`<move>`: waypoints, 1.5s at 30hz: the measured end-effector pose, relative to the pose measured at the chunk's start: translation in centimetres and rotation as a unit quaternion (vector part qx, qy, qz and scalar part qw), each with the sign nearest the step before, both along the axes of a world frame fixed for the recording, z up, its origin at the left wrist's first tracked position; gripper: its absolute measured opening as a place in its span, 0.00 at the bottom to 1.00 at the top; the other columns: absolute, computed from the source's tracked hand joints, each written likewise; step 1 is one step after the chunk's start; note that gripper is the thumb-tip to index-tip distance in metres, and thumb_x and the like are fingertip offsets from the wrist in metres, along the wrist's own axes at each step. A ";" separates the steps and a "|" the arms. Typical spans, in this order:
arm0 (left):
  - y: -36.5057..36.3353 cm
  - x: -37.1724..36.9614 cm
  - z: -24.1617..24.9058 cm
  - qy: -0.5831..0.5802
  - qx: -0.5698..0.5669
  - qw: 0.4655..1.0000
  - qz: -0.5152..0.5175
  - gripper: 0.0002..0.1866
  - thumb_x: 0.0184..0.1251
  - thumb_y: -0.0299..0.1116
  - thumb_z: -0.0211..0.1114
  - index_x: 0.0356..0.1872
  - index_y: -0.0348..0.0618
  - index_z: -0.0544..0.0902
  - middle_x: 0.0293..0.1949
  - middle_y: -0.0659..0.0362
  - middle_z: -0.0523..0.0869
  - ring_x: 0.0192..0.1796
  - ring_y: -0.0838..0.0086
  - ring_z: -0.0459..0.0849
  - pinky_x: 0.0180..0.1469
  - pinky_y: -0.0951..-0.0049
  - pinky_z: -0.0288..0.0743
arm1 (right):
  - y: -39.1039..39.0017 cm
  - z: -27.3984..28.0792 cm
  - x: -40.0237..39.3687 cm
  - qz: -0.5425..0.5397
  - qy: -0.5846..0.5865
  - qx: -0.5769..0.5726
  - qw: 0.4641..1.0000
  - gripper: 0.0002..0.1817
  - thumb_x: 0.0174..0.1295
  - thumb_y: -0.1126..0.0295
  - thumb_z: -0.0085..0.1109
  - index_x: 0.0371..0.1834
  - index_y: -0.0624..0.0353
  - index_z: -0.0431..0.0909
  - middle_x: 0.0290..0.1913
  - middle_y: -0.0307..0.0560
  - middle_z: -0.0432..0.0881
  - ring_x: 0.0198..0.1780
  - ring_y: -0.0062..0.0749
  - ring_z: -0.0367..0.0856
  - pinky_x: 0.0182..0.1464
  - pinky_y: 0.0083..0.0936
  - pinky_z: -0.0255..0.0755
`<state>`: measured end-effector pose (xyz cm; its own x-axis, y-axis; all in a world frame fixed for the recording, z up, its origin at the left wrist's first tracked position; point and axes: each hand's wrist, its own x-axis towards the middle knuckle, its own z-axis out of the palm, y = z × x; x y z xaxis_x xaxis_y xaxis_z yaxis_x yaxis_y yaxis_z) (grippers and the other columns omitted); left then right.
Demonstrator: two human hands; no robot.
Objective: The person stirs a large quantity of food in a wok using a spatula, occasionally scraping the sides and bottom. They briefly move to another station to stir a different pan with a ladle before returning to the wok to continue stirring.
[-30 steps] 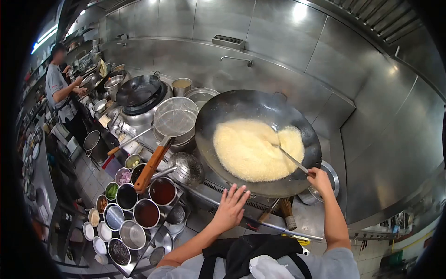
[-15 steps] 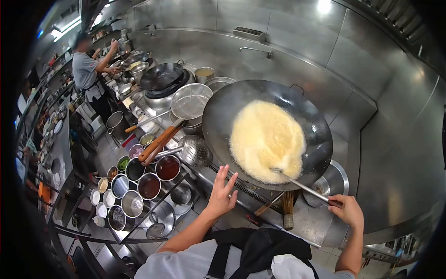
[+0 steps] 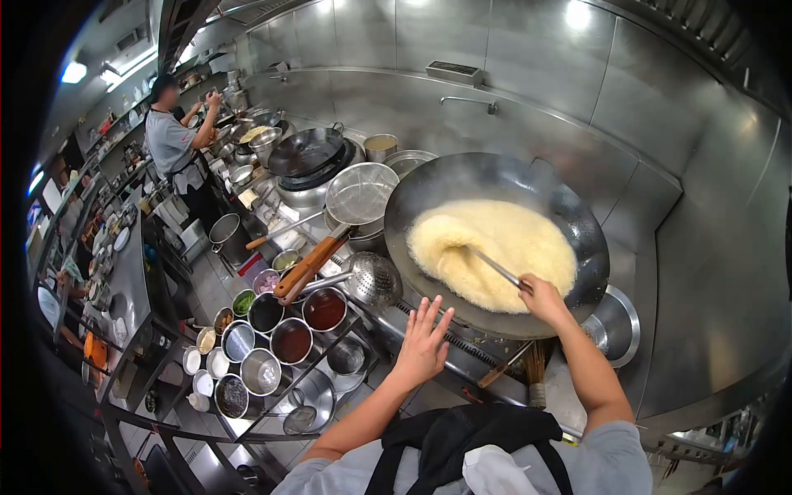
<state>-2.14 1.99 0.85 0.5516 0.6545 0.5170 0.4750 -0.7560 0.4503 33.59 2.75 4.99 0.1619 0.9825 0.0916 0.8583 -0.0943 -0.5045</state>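
Observation:
A large dark wok [image 3: 582, 247] holds pale yellow, foaming liquid [image 3: 528, 239], with light steam above it. My right hand [image 3: 542, 299] grips the handle of a long metal ladle [image 3: 499, 268] over the wok's right part. The ladle's head is sunk in the foam left of centre and cannot be seen. My left hand [image 3: 422, 345], fingers spread and holding nothing, hovers in front of the wok's near left rim. A perforated metal skimmer [image 3: 374, 280] lies to the left of the wok.
Sauce and ingredient pots [image 3: 291, 341] stand at the lower left. Wire strainers [image 3: 361, 194] and a smaller wok [image 3: 305, 152] are farther back. A metal bowl [image 3: 620, 326] and a bamboo brush [image 3: 536, 388] sit right of and below the wok. A co-worker [image 3: 172, 140] stands at the back left.
My right hand has moved up and left over the wok, pushing the ladle deeper into the foam. The foam has spread and folded on its left. The whole view has shifted slightly.

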 end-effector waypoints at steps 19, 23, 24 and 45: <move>1.8 -1.6 -0.2 0.023 -0.024 0.996 -0.081 0.47 0.68 0.27 0.73 0.89 0.45 0.65 0.91 0.45 0.57 0.92 0.36 0.52 0.87 0.29 0.52 | -3.7 1.1 2.6 -0.169 -0.048 0.000 0.984 0.18 0.64 0.70 0.71 0.57 0.59 0.90 0.48 0.60 0.95 0.53 0.58 0.94 0.58 0.47 0.86; 2.1 -1.6 -0.4 0.010 -0.031 0.995 -0.095 0.47 0.68 0.28 0.73 0.89 0.44 0.64 0.91 0.44 0.57 0.91 0.34 0.52 0.87 0.29 0.52 | -7.4 3.0 -0.5 -0.132 0.008 -0.035 0.991 0.21 0.66 0.69 0.74 0.61 0.65 0.89 0.50 0.63 0.95 0.53 0.52 0.96 0.58 0.40 0.85; 2.2 -1.5 -0.4 0.006 -0.031 0.995 -0.095 0.47 0.68 0.28 0.73 0.89 0.44 0.64 0.91 0.43 0.57 0.91 0.34 0.51 0.87 0.29 0.51 | -8.2 3.7 -1.5 -0.143 0.010 -0.036 0.989 0.21 0.66 0.69 0.74 0.61 0.65 0.89 0.50 0.63 0.95 0.53 0.52 0.96 0.58 0.40 0.85; 1.8 -1.2 -0.1 0.015 -0.026 0.994 -0.103 0.49 0.64 0.26 0.77 0.87 0.40 0.66 0.91 0.35 0.54 0.91 0.27 0.48 0.88 0.31 0.50 | -22.9 13.2 0.4 -0.234 -0.104 -0.052 0.965 0.17 0.61 0.67 0.79 0.55 0.48 0.96 0.47 0.45 0.97 0.50 0.47 0.96 0.55 0.42 0.88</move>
